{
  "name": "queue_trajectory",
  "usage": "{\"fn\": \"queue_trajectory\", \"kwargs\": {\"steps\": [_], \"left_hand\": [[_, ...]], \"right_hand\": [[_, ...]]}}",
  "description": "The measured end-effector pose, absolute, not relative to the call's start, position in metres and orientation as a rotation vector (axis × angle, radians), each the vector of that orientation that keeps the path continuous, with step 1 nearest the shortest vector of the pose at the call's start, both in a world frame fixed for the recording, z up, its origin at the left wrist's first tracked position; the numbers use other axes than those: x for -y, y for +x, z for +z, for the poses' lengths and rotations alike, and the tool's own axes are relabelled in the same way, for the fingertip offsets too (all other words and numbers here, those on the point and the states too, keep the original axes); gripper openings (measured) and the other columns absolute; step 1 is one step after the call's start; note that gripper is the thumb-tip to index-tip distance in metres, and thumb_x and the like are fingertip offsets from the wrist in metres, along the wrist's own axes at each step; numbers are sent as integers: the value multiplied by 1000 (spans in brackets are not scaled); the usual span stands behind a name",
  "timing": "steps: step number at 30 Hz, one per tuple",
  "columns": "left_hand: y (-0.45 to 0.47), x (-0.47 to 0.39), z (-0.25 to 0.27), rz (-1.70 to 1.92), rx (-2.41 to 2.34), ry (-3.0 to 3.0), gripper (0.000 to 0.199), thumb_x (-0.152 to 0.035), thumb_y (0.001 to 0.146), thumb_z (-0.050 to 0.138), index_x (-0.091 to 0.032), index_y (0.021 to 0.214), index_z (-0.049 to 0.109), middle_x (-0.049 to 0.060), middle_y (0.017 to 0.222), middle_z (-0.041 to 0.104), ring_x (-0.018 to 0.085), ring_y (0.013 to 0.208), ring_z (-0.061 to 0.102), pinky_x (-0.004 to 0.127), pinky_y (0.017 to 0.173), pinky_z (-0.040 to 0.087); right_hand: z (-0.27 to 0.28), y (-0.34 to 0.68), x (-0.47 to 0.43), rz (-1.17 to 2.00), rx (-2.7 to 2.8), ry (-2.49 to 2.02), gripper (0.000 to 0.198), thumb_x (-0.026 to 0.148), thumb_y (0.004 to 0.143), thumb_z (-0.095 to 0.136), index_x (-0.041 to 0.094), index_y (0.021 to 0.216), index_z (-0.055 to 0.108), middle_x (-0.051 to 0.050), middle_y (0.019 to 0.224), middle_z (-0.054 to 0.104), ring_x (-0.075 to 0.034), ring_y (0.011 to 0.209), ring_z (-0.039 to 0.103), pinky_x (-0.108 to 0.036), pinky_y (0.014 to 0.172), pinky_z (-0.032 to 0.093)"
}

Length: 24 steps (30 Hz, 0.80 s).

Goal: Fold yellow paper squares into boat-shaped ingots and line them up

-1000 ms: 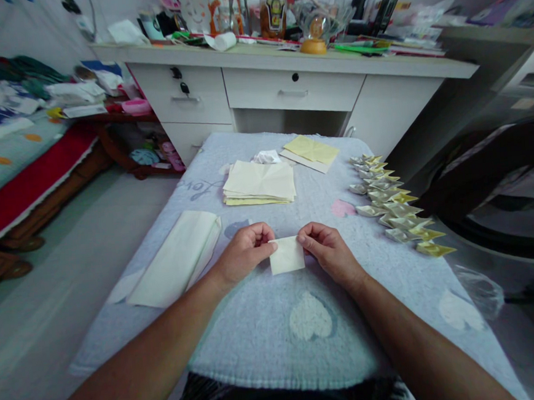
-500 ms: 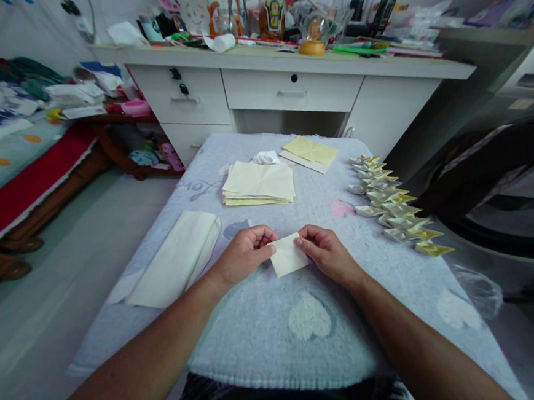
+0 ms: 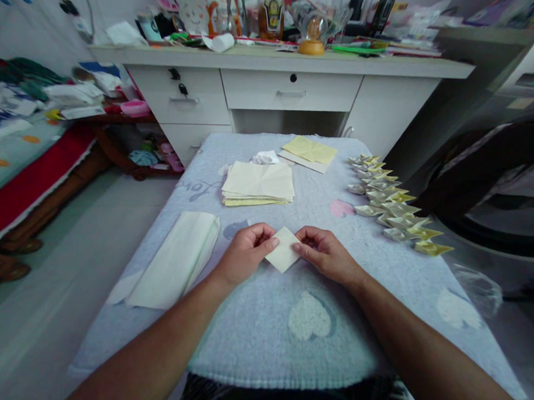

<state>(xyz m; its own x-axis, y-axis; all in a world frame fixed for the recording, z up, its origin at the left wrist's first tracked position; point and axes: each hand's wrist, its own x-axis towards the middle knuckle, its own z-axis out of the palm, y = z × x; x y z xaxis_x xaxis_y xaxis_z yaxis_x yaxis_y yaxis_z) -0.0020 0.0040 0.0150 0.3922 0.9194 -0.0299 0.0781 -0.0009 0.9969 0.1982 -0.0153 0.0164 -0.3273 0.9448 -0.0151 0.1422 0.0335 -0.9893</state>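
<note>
Left hand (image 3: 247, 256): fingers curled, narrow pinch, thumb on top of the small folded cream paper (image 3: 283, 252) at its upper-left edge. Right hand (image 3: 329, 253): same narrow pinch, thumb at the right corner. Paper sits between both hands, turned diamond-wise, one corner to 6 o'clock, over the cloth-covered bench (image 3: 255, 342). From the paper: cream sheet stack (image 3: 259, 182) at 11, yellow sheet (image 3: 309, 149) at 1, rows of folded paper boats (image 3: 400, 211) between 2 and 3, long folded white bundle (image 3: 174, 259) at 9.
</note>
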Motion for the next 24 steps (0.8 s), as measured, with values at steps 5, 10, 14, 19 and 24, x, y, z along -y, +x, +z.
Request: {"fn": "queue_trajectory", "kwargs": {"steps": [5,10,14,19,24], "left_hand": [[-3,-4,17,907,-905,1283,30,-29,79,65,-19,103,49,-3,76,58,11,65,55,22,61,41],[2,4,13,787,-830,1350,42,-22,82,60,-25,117,38,-2,86,61,11,68,59,20,58,40],[6,8,10,700,-910,1568,24,-22,84,56,-22,106,44,-5,73,56,11,62,55,20,56,38],[6,9,8,628,-1146,2031,23,-24,86,56,-21,108,60,-2,75,54,13,68,53,28,69,43],[5,10,4,648,-1276,2389,31,-28,82,64,-24,113,66,7,112,53,24,105,51,41,95,42]], "right_hand": [[14,203,12,1354,1489,-1163,32,48,81,63,17,73,57,3,63,49,-10,58,41,-23,55,32],[5,202,9,1250,1426,-1220,26,43,81,62,18,78,56,5,62,47,-10,54,40,-23,52,32],[1,201,8,1017,1490,-1308,23,34,81,62,21,96,50,4,68,54,-12,58,48,-24,54,37],[0,201,7,736,1733,-1482,9,27,84,56,22,90,51,2,69,55,-14,62,51,-26,59,39],[-2,200,1,383,2044,-1570,3,21,82,56,19,84,57,-5,82,60,-21,80,52,-32,75,39]]}}
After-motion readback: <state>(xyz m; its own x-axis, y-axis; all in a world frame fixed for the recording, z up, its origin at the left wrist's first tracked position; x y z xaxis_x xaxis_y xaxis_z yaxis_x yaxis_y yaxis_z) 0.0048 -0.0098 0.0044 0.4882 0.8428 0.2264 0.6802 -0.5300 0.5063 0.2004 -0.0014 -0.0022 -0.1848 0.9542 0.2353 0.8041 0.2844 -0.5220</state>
